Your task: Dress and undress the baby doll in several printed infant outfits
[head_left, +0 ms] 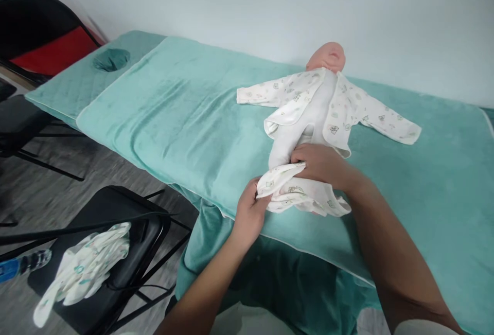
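A baby doll (320,101) lies on its back on a green-covered massage table, its head near the wall. It wears a white printed jacket (372,113), open at the front over its pale cloth body. Bunched around the doll's lower legs are white printed baby pants (297,191). My left hand (250,211) is closed on the left edge of the pants, thumb on top. On the other side, my right hand (322,162) grips their upper edge between the legs, with its fingertips partly hidden by cloth. The doll's feet are covered by the pants.
The massage table (185,103) runs along a white wall (231,11) and has a face hole (111,59) at its left end. A black folding chair (127,258) with a crumpled printed garment (90,263) and a bottle (25,265) stands at lower left. Another chair (42,31) is behind.
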`<act>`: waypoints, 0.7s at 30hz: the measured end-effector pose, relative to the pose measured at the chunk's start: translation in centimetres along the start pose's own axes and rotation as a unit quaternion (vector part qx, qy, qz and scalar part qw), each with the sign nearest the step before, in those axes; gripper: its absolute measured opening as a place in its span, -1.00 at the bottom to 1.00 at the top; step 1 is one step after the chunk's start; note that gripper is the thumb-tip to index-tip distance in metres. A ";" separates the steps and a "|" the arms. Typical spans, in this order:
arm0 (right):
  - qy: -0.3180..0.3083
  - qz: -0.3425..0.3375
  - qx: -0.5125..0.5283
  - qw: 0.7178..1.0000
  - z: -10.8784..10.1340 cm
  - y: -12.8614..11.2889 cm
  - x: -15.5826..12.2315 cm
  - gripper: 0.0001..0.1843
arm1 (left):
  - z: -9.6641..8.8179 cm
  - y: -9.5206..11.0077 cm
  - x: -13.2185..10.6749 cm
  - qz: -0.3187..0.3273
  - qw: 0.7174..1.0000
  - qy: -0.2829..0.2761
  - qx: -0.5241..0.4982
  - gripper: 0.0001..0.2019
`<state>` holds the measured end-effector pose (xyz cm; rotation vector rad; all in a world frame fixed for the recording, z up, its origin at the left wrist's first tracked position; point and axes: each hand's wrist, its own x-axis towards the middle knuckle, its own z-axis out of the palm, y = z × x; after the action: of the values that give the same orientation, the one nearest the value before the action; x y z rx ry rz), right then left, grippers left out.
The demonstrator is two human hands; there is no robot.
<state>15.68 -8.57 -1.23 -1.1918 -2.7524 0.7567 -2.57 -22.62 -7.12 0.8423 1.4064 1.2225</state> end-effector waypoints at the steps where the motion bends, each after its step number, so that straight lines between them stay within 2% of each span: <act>1: -0.001 0.003 0.004 1.000 0.0 0.0 0.0 -0.68 | 0.0 0.1 0.1 -0.014 1.000 -0.016 -0.011 -0.74; 5: -0.010 0.013 0.054 0.998 -0.7 0.0 -0.1 -0.71 | 0.0 -0.1 0.3 -0.020 0.999 -0.032 -0.023 -0.79; 11: -0.040 -0.009 0.148 0.988 -1.9 0.3 -0.6 -0.63 | -0.7 -1.3 2.8 0.102 0.992 -0.049 0.050 -0.74; 13: -0.052 -0.003 0.174 0.983 -2.1 0.5 -0.7 -0.63 | -1.0 -1.4 4.0 0.123 0.989 -0.066 0.055 -0.72; 16: -0.080 0.006 0.218 0.973 -2.3 0.9 -0.7 -0.62 | -1.4 -1.1 5.1 0.128 0.989 -0.071 0.025 -0.69; 21: -0.096 -0.041 0.231 0.967 -2.4 1.6 -0.5 -0.60 | -1.5 -1.0 5.7 0.096 0.991 -0.074 -0.062 -0.71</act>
<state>17.70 -7.01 0.20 -0.9419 -2.5240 1.4680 -5.06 -17.80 -9.59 0.9782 1.1394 1.3500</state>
